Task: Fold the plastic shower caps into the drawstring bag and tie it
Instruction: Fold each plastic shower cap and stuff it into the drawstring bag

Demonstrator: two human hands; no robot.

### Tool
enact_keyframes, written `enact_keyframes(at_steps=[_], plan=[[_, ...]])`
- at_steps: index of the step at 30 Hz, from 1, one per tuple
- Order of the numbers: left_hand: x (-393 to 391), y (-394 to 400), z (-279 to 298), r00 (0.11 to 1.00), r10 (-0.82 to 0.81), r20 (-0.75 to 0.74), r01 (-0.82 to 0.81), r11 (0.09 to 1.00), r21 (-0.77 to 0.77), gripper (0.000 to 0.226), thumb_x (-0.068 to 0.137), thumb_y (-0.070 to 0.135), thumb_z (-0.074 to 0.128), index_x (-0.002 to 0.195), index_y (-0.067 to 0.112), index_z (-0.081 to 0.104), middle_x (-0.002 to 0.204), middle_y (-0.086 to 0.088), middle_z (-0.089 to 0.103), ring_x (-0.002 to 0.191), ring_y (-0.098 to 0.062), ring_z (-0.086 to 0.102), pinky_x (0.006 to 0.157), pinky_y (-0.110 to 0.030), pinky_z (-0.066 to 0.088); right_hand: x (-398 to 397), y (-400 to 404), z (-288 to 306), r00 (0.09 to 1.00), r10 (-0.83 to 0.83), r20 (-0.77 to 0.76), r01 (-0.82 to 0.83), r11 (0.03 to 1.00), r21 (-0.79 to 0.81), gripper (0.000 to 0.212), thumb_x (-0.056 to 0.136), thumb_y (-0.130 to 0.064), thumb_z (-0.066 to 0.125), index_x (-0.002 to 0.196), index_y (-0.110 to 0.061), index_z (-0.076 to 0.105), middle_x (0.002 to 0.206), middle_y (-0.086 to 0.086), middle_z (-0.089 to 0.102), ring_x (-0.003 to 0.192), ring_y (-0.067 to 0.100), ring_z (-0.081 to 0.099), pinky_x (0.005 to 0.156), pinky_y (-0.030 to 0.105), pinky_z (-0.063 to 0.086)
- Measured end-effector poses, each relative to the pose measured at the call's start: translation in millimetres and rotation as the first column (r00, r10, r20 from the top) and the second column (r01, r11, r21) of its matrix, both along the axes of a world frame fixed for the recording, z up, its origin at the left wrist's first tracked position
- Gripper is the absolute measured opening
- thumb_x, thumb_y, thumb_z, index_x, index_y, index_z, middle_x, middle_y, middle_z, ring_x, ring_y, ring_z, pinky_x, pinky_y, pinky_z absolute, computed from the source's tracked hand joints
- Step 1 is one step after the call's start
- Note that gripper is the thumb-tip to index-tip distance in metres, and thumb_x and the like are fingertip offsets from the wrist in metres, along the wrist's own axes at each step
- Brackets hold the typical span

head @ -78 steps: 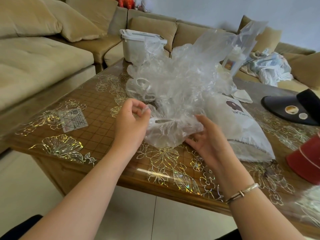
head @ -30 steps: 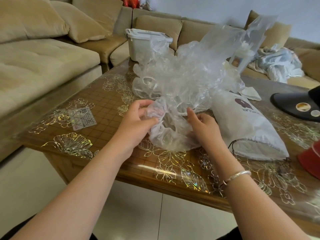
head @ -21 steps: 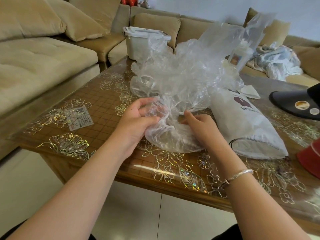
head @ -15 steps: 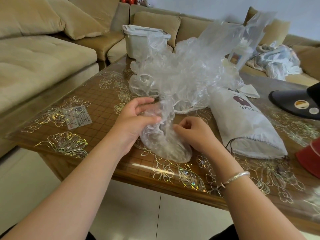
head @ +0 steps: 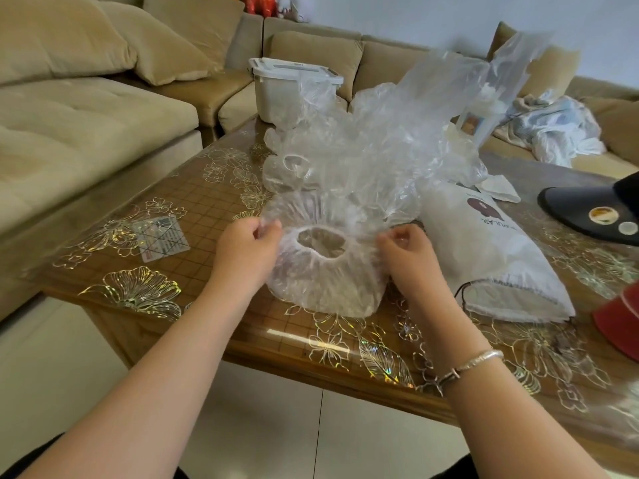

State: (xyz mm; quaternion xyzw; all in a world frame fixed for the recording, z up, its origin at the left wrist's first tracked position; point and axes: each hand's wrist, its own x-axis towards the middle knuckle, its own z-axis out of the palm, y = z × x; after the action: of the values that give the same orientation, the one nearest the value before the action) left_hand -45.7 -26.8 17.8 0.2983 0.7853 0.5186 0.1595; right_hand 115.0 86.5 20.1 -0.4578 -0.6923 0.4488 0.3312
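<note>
left hand [head: 247, 252], right hand [head: 406, 252]: both pinch shower cap [head: 325, 271] rim | risk: slick film slips, fold springs open

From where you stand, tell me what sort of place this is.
Most likely a home living room: a tan sectional sofa with loose cushions wraps round a low wooden table with gold floral patterning, and crumpled laundry lies on the sofa.
</note>
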Motion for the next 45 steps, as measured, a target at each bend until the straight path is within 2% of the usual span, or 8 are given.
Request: enact_keyframes(at_steps=[7,15,20,28,32,37,40,45], plan=[[0,1,-9,0.960,0.042,-0.277,-0.058,0.997,-0.050,0.014,0.095,0.027,0.062,0.095,0.014,0.058,0.086,0.002,0.059,0.072,-0.013,0.057,0.057,-0.023,0.042,8,7,-6,0.986,-0.136,0.101,0.102,0.952,0.289,0.017,0.101,-0.022,0.051,0.111,-0.012,0.042,0.074,0.000,0.056,0.061,0.011,0.052,0.045,0.013,0.038],[4,-9,1,0.835,0.063,-0.546,-0.001,0.994,0.113,0.027,0.087,0.018,0.068,0.110,0.018,0.053,0.108,0.007,0.044,0.102,-0.011,0.039,0.083,-0.020,0.029,17,-2,-6,0.942,-0.070,0.327,-0.160,0.764,0.625,0.026,0.092,-0.021,0.060,0.117,-0.015,0.055,0.117,0.001,0.051,0.111,0.019,0.046,0.095,0.028,0.038],[12,-16,-3,0.755,-0.398,-0.521,0.347,0.917,-0.198,0.032,0.091,0.024,0.065,0.122,0.026,0.057,0.124,0.018,0.050,0.115,0.004,0.037,0.098,-0.016,0.026,32,-14,1,0.855,0.296,0.425,-0.474,0.778,0.412,0.024,0.089,-0.039,0.063,0.111,-0.030,0.061,0.115,-0.020,0.055,0.110,-0.005,0.049,0.095,0.013,0.034],[10,-23,-5,0.798,-0.467,-0.380,0.378,0.880,-0.287,0.061,0.083,0.036,0.074,0.135,0.025,0.045,0.135,0.014,0.046,0.120,0.000,0.043,0.100,-0.019,0.032,53,-12,1,0.710,0.450,0.541,-0.625,0.757,0.190,0.059,0.078,-0.047,0.075,0.129,-0.031,0.051,0.129,-0.021,0.056,0.117,-0.008,0.052,0.103,0.017,0.043],[11,-26,-3,0.801,-0.498,-0.333,0.414,0.861,-0.294,0.072,0.074,0.063,0.069,0.131,0.031,0.042,0.121,0.019,0.041,0.113,0.000,0.044,0.097,-0.023,0.037,52,-13,-3,0.797,0.376,0.473,-0.554,0.767,0.324,0.013,0.092,-0.016,0.062,0.101,-0.023,0.066,0.108,-0.021,0.066,0.086,-0.014,0.061,0.082,0.015,0.053],[13,-26,2,0.789,-0.511,-0.340,0.365,0.836,-0.411,0.072,0.069,0.066,0.069,0.127,0.029,0.047,0.124,0.020,0.041,0.117,-0.007,0.044,0.105,-0.036,0.041,43,-13,-4,0.930,0.243,0.276,-0.327,0.890,0.318,0.022,0.101,-0.026,0.048,0.083,-0.021,0.060,0.067,-0.009,0.055,0.050,0.003,0.041,0.051,0.015,0.034],[10,-19,-5,0.855,-0.363,-0.371,0.286,0.926,-0.247,0.018,0.093,0.036,0.061,0.101,0.020,0.062,0.105,0.016,0.059,0.093,-0.003,0.055,0.077,-0.012,0.043,34,-11,-4,0.964,0.186,0.191,-0.231,0.940,0.251,0.027,0.103,-0.028,0.045,0.083,-0.019,0.061,0.067,-0.002,0.059,0.049,0.000,0.043,0.051,0.013,0.035],[4,-5,-14,0.940,-0.178,-0.290,0.133,0.977,-0.168,0.042,0.101,0.032,0.049,0.079,0.000,0.064,0.063,-0.006,0.053,0.051,-0.014,0.039,0.049,-0.025,0.032,16,-2,-9,0.950,0.061,0.305,-0.134,0.966,0.223,0.034,0.102,-0.032,0.045,0.080,-0.008,0.055,0.064,-0.002,0.047,0.054,0.012,0.038,0.049,0.023,0.033]])
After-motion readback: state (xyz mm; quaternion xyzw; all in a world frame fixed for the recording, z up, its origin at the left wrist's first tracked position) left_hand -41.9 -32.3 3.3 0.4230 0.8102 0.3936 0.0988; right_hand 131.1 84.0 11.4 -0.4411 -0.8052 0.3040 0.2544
